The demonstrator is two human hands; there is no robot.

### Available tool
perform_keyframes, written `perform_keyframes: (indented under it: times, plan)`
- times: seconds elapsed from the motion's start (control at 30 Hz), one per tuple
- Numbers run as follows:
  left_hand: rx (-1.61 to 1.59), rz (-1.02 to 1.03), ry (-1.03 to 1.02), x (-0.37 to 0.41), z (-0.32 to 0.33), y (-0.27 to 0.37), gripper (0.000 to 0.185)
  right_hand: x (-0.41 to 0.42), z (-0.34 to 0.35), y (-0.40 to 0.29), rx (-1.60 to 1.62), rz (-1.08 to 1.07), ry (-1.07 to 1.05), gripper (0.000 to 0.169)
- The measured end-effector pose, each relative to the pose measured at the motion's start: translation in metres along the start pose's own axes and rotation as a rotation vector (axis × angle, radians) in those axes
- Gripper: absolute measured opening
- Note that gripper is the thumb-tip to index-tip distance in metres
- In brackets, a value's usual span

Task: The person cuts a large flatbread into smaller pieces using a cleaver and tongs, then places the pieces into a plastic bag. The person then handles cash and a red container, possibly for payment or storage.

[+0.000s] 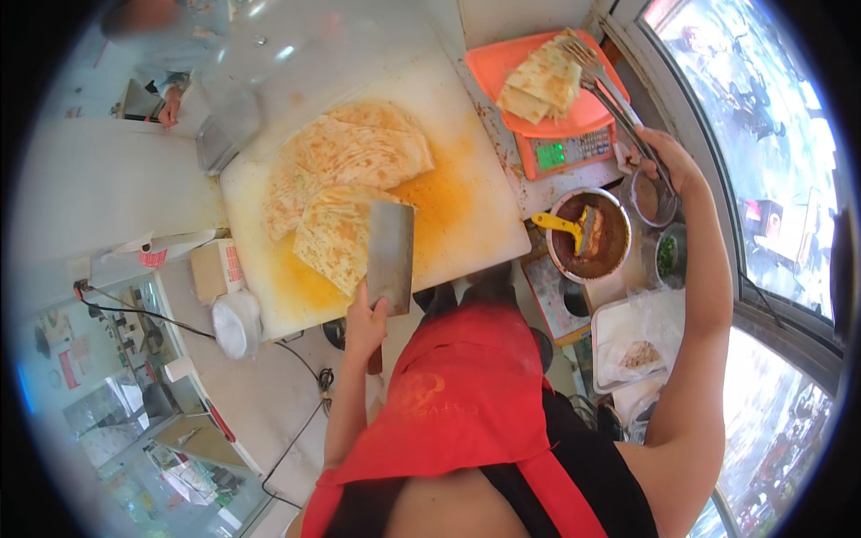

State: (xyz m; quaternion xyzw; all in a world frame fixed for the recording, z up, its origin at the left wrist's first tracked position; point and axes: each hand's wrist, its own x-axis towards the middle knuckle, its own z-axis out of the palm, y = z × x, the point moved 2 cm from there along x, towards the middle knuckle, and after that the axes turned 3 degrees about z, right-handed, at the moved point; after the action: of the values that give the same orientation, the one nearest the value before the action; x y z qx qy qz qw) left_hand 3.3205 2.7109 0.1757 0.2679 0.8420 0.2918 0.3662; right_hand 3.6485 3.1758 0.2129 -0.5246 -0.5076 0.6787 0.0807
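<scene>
My left hand (pixel 366 321) grips the wooden handle of a cleaver (pixel 390 259), its broad blade over the edge of a cut piece of flatbread (pixel 336 235). Behind that piece, the larger part of a layered flatbread (pixel 360 144) lies on a white cutting board (pixel 491 235) stained with orange oil. Out to the right, my right hand (pixel 666 160) holds metal tongs (pixel 615 101), whose tips rest on flatbread pieces (pixel 545 81). These pieces are piled on the orange tray (pixel 484 64) of a digital scale (pixel 572 153). Whether the tongs pinch a piece, I cannot tell.
Beside the board, a pot of brown sauce (pixel 565 259) holds a yellow-handled brush (pixel 562 223). Containers of powder (pixel 652 198) and chopped greens (pixel 667 255) stand near the window. A white tray (pixel 605 336) lies nearer me. Past the far-left partition, another person's hand (pixel 170 109) shows.
</scene>
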Motion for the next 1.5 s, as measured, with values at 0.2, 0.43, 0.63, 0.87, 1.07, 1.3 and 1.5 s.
perform_keyframes:
  times: [0.2,0.43,0.63,0.87,1.07,1.3,1.5]
  plan:
    - [-0.010,0.032,-0.011,0.009,0.016,0.012,0.038,0.005,-0.023,0.002,-0.029,0.015,-0.033,0.033]
    - [-0.001,0.109,0.012,0.011,0.021,0.017,0.032,-0.071,-0.052,0.034,-0.135,-0.027,0.096,0.036]
    - [-0.059,-0.012,0.030,0.012,0.015,0.011,0.029,-0.106,0.013,0.058,-0.005,-0.137,0.004,0.042]
    - [-0.051,-0.041,0.069,0.004,-0.004,-0.008,0.028,-0.100,0.173,0.129,-0.026,0.046,-0.484,0.040]
    - [0.172,-0.001,0.109,-0.028,-0.031,-0.084,0.041,-0.035,0.233,0.194,-0.182,0.238,-0.429,0.030]
    - [0.534,0.079,0.046,-0.031,-0.072,-0.163,0.033,-0.003,0.309,0.200,-0.126,0.126,-0.447,0.025]
    - [0.432,0.214,-0.096,-0.032,-0.156,-0.168,0.027,-0.094,0.344,0.252,0.002,0.206,-0.361,0.028]
